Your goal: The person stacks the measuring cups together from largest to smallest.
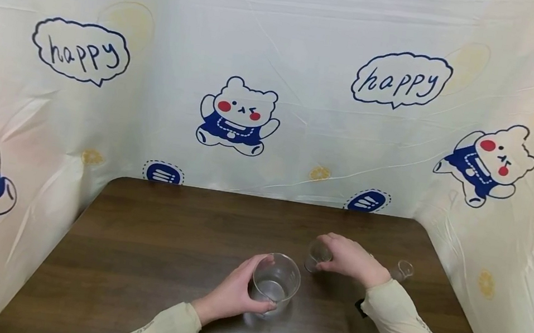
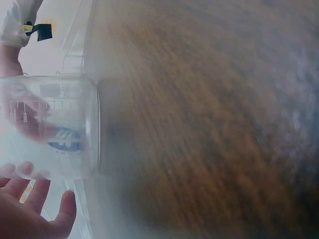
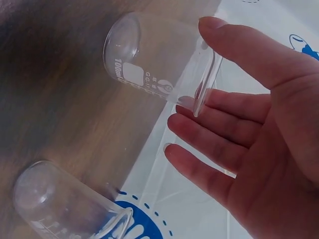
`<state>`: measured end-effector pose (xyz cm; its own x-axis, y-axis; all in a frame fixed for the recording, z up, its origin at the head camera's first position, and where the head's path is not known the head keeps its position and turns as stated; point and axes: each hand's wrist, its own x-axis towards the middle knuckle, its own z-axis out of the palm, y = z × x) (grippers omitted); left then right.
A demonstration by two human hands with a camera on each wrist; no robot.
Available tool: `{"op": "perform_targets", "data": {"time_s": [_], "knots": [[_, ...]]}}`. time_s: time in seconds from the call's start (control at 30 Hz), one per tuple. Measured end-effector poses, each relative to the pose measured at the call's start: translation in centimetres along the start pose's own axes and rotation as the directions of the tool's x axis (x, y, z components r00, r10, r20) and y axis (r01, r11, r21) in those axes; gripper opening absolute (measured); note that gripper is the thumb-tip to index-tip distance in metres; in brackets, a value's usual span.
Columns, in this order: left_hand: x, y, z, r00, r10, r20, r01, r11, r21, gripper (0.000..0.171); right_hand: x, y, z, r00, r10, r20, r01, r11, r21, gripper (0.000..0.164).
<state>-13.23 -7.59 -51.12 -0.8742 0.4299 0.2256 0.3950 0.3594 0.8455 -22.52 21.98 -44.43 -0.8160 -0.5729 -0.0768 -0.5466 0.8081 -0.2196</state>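
A large clear glass beaker (image 1: 276,290) stands on the table, and my left hand (image 1: 233,295) grips it from the left with thumb and fingers round its side. To the right and farther back, my right hand (image 1: 355,261) holds a smaller 100 ml beaker (image 3: 149,59) near its rim, thumb on one side and fingers on the other. Beyond the right wrist is a third, smallest glass beaker (image 1: 404,269), partly covered by the arm in the head view. The right wrist view shows it apart from the hand. No contents are discernible in the beakers.
Dark brown wooden table (image 1: 160,242) beneath everything. A pale curtain (image 1: 312,54) printed with bears and "happy" bubbles closes off the back and both sides. A dark strap piece (image 1: 361,307) shows at the right wrist.
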Motion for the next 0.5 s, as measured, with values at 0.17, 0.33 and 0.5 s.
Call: {"op": "perform_targets", "data": {"time_s": [0.17, 0.33, 0.5], "knots": [[-0.06, -0.17, 0.13, 1.0, -0.013, 0.003, 0.013, 1.0, 0.023, 0.089, 0.08, 0.14, -0.01, 1.0, 0.001, 0.007, -0.001, 1.0, 0.002, 0.06], [-0.08, -0.13, 0.13, 1.0, -0.016, 0.001, 0.016, 1.0, 0.022, 0.089, 0.1, 0.28, -0.02, 0.999, -0.038, -0.021, 0.037, 0.998, -0.04, 0.055], [-0.15, -0.15, 0.11, 1.0, -0.01, -0.007, 0.011, 1.0, 0.021, 0.089, 0.07, 0.42, -0.06, 0.999, -0.046, -0.016, 0.046, 0.998, -0.04, 0.055]]}}
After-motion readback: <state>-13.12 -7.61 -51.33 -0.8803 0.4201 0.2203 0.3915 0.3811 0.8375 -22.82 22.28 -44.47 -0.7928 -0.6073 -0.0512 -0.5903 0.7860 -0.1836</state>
